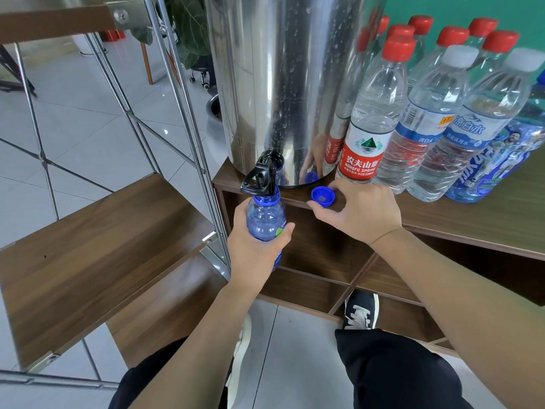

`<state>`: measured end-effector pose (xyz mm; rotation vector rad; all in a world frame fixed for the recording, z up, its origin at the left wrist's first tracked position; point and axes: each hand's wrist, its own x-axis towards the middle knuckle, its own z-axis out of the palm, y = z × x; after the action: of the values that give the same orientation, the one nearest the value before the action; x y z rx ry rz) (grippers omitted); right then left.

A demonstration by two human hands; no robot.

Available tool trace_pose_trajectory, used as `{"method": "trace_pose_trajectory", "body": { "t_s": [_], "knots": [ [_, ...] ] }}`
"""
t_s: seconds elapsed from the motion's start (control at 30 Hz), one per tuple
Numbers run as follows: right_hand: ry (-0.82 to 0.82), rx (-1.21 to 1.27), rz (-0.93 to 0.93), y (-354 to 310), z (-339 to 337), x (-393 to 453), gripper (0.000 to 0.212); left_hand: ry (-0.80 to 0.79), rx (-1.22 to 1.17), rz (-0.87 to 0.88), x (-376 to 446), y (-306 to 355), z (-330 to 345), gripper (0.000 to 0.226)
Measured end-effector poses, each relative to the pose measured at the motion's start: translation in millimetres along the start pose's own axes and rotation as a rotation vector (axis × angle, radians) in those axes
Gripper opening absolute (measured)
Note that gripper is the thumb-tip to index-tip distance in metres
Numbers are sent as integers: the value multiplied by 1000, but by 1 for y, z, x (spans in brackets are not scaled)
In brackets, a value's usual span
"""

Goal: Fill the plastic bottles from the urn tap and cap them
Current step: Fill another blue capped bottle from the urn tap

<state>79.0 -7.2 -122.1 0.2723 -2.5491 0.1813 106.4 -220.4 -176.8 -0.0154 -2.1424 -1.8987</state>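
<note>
Lower edge of frame: two dark trouser legs and a black shoe point(360, 310) with white markings at lower centre; a second shoe, pale, was mostly hidden behind the left forearm. Both forearms ran up from the bottom, cut off by the frame edge.

Centre: left hand point(257, 244) gripped a blue bottle point(265, 219), fingers wrapped round its body, thumb across the front. The bottle's lower half was hidden by the hand; its label was only partly visible and unreadable. Its open neck sat directly beneath the black tap point(262, 174), touching or nearly so; could not tell which. No water stream could be made out.

Just right of centre: right hand point(358, 211) rested at the front edge of the counter point(472, 222), fingers curled round a blue cap point(323, 197) lying open side up. Whether the fingertips actually pinched the cap was hard to tell.

Behind: steel urn point(280, 84), top cut off by the upper edge, droplets down its wall, cap and hand reflected near its base.

Upper right: a cluster of capped bottles point(413, 113), red and white caps, the rearmost overlapping and uncountable; rightmost cut off.

Left: wooden shelf point(88, 249) on a metal frame, tiled floor beyond.
</note>
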Motion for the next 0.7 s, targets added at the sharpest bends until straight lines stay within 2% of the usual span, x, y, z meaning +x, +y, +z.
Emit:
{"method": "trace_pose_trajectory", "body": {
  "t_s": [0.7],
  "knots": [
    [-26, 7, 11, 0, 0, 1, 60, 9, 11, -1, 0, 1, 1, 76]
  ]
}}
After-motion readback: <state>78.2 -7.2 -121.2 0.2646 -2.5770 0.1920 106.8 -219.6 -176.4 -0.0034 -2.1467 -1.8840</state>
